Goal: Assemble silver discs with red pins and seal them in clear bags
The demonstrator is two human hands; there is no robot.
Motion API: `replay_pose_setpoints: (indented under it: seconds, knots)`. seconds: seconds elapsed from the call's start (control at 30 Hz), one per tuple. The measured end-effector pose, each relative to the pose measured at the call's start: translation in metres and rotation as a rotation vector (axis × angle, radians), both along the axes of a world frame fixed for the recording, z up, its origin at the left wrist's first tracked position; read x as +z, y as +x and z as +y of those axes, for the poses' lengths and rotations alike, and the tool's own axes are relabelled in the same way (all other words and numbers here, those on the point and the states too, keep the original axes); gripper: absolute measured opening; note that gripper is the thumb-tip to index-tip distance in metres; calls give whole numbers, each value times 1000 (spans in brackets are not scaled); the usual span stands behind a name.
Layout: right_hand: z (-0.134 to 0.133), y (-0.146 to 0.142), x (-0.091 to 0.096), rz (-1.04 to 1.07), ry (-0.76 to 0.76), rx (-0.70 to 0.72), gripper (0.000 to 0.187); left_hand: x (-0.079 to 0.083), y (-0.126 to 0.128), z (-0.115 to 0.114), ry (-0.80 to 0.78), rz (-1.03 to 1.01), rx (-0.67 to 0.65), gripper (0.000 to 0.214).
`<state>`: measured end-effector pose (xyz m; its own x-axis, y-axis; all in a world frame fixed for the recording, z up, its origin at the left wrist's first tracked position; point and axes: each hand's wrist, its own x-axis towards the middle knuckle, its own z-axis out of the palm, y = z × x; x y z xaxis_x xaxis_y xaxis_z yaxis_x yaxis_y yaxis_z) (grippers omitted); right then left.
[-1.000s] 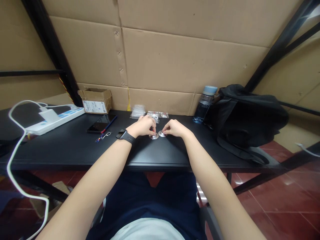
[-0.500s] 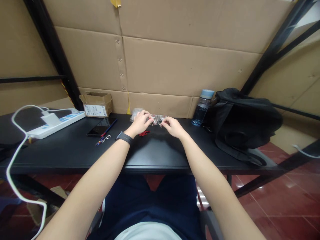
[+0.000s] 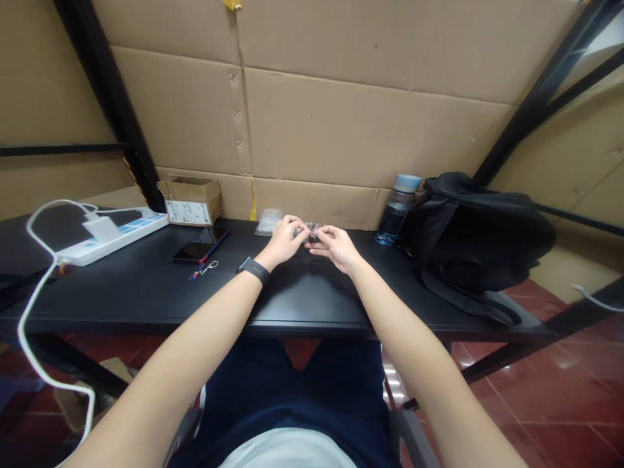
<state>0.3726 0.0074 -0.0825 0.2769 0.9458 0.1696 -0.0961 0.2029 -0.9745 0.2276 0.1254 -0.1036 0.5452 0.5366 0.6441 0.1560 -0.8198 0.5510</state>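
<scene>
Above the black table, my left hand (image 3: 287, 239) and my right hand (image 3: 336, 248) meet in front of the cardboard wall, each pinching one side of a small clear plastic bag (image 3: 311, 229). Something dark shows in or behind the bag, too small to make out. A black watch (image 3: 253, 268) is on my left wrist. Just behind my left hand lies a pile of clear plastic bags (image 3: 268, 221).
On the left are a phone (image 3: 199, 244), a keychain (image 3: 205, 269), a small cardboard box (image 3: 190, 201) and a white power strip (image 3: 117, 239) with its cable. A water bottle (image 3: 398, 211) and a black backpack (image 3: 482, 240) stand on the right.
My hands have drawn closer together, the left shifting right. The red thing that lay beneath my left hand no longer shows. More of the bag pile is visible.
</scene>
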Motion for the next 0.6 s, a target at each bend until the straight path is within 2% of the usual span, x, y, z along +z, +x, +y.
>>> replay_pose_setpoints:
  seconds: [0.13,0.27,0.4,0.5,0.6]
  knots:
    - [0,0,0,76,5,33,8,-3,3,2,-12,-29,0,15]
    - [1,3,-1,64,26,98,23,-4,4,3,-1,-34,6,14]
    - [2,6,-1,49,19,120,23,1,3,-3,-1,-5,15,14]
    - [1,7,2,-5,-24,39,24,8,0,-8,-36,27,104,21]
    - [-2,10,4,-168,-39,-97,28,10,-5,-6,-68,113,250,31]
